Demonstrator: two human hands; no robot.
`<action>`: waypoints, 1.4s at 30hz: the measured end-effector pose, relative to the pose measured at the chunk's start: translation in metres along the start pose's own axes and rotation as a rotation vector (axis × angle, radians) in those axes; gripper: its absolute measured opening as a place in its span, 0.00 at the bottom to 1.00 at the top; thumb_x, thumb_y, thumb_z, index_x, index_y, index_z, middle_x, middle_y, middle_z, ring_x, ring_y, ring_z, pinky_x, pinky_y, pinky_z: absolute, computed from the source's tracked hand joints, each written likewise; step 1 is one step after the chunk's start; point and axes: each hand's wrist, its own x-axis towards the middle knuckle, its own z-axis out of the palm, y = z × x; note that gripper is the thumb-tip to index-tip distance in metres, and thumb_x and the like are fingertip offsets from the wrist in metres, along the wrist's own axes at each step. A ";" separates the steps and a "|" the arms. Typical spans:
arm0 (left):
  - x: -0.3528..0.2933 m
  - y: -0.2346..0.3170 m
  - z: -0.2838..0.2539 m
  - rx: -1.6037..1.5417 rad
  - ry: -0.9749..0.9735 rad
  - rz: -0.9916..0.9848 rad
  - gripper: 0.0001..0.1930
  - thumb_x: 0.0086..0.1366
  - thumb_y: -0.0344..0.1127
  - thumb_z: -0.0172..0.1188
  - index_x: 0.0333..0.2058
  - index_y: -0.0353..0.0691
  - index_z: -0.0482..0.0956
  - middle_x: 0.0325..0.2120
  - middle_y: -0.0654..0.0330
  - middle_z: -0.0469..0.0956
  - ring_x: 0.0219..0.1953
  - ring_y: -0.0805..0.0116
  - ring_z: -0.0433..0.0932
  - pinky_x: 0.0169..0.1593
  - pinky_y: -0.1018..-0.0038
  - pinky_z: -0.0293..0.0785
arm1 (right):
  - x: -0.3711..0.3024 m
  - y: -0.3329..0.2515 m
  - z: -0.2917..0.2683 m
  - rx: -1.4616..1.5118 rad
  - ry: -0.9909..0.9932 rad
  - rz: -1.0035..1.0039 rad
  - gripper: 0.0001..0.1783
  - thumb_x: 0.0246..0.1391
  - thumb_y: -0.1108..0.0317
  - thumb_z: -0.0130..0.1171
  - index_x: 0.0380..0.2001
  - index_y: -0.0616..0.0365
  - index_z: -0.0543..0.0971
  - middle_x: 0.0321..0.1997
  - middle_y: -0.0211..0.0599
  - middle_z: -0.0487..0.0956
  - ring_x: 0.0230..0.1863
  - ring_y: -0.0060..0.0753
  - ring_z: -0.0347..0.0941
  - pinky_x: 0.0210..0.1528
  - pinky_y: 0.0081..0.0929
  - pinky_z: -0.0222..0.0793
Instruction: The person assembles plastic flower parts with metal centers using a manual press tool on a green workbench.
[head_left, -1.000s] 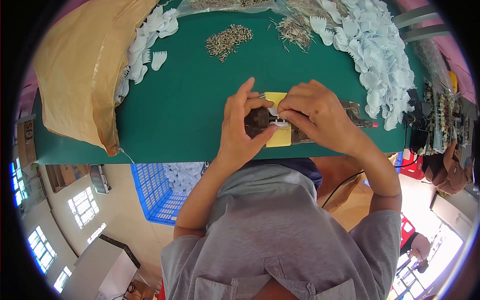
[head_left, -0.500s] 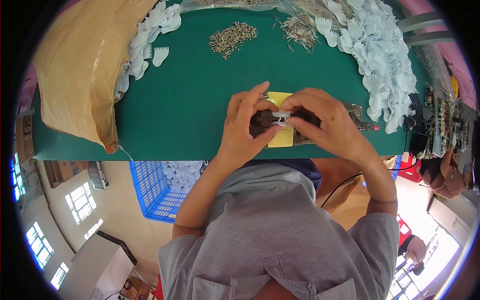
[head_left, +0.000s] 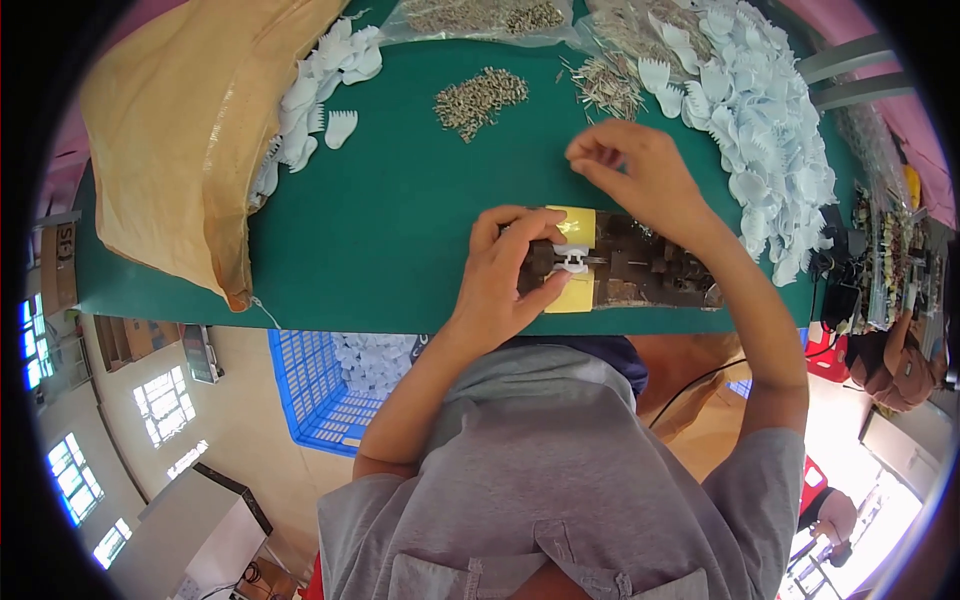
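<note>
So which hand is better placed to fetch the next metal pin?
Right. The right hand is lifted off the jig and hovers close to the pin pile. The left hand is holding the white piece on the jig.

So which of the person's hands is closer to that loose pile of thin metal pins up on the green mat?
The right. The right hand hovers just below the pin pile, while the left hand is lower down, pressing a small white part on the jig.

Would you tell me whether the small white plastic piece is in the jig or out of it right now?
In: the white piece sits on the dark jig between its yellow pads, with the left hand pressing beside it.
</note>
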 end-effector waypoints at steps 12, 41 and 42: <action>-0.001 0.000 -0.001 -0.032 -0.004 -0.031 0.34 0.59 0.28 0.74 0.64 0.39 0.71 0.46 0.60 0.84 0.57 0.59 0.70 0.54 0.66 0.77 | 0.083 -0.003 0.065 -0.199 0.014 0.019 0.08 0.57 0.64 0.67 0.36 0.55 0.85 0.37 0.37 0.84 0.41 0.41 0.83 0.44 0.42 0.78; -0.001 0.001 0.001 -0.040 0.005 -0.082 0.36 0.54 0.23 0.75 0.63 0.41 0.74 0.46 0.63 0.85 0.56 0.61 0.71 0.57 0.67 0.76 | -0.077 -0.057 0.022 -0.009 0.109 -0.021 0.03 0.58 0.72 0.69 0.36 0.52 0.87 0.31 0.28 0.77 0.37 0.36 0.68 0.46 0.35 0.59; -0.001 0.001 0.002 -0.040 0.006 -0.084 0.36 0.54 0.23 0.75 0.63 0.41 0.74 0.46 0.63 0.85 0.56 0.61 0.71 0.57 0.67 0.76 | -0.078 -0.057 0.023 -0.007 0.106 -0.021 0.03 0.58 0.72 0.69 0.36 0.52 0.87 0.31 0.28 0.77 0.37 0.36 0.68 0.46 0.35 0.59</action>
